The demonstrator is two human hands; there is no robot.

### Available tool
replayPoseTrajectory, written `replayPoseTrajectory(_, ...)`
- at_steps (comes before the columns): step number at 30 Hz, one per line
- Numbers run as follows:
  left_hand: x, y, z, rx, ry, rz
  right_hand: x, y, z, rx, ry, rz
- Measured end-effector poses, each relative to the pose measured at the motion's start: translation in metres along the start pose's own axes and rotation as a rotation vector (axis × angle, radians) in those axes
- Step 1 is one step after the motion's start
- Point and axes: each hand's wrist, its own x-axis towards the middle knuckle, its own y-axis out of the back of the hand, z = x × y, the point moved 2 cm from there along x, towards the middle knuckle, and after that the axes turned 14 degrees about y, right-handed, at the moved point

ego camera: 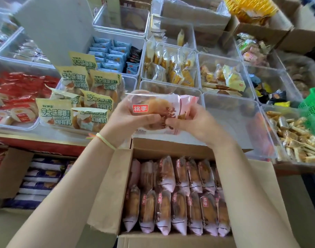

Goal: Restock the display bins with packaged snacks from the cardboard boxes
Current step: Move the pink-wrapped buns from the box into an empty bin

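Note:
Both my hands hold a stack of pink-and-clear bread packs (164, 106) with a red label, lifted over the near middle clear bin (169, 86). My left hand (128, 120) grips the stack's left side, thumb across the front. My right hand (192, 122) grips its right side. Below them an open cardboard box (108, 185) holds two rows of the same pink packs (174, 194), standing on end.
A bin of yellow-green packs (78, 97) lies to the left, red packs (19, 97) further left. A clear bin (232, 122) stands to the right, then wrapped bars (296, 138) and a green basket (314, 108). Another box of blue-white packs (40, 178) sits low left.

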Motion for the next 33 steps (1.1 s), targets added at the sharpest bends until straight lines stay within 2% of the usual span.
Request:
replayPoseTrajectory(3,0.046,0.015,-0.004,0.089,-0.007,0.026,0.048,0.012,0.017,-0.155,-0.022,0.013)
replayPoseTrajectory(5,0.081,0.023,-0.024,0.236,0.037,0.129,0.083,0.016,0.042,-0.193,-0.071,0.071)
replayPoseTrajectory(8,0.123,0.042,-0.069,0.823,0.145,0.318,0.125,0.016,0.102,-0.196,-0.219,0.191)
replayPoseTrajectory(10,0.136,0.051,-0.101,1.14,0.243,0.296,0.142,0.015,0.141,-0.189,-0.335,0.202)
replayPoseTrajectory(13,0.143,0.052,-0.129,1.388,0.28,0.293,0.16,0.011,0.185,-0.153,-0.507,0.138)
replayPoseTrajectory(18,0.143,0.045,-0.137,1.467,0.212,0.426,0.184,-0.01,0.216,-0.123,-0.606,0.062)
replayPoseTrajectory(22,0.144,0.045,-0.137,1.468,0.213,0.425,0.195,-0.015,0.225,-0.2,-0.597,-0.025)
replayPoseTrajectory(27,0.143,0.044,-0.138,1.474,0.205,0.44,0.191,-0.01,0.225,-0.265,-0.633,-0.058)
replayPoseTrajectory(33,0.136,0.047,-0.13,1.348,0.23,0.355,0.176,-0.001,0.203,-0.289,-0.608,0.012)
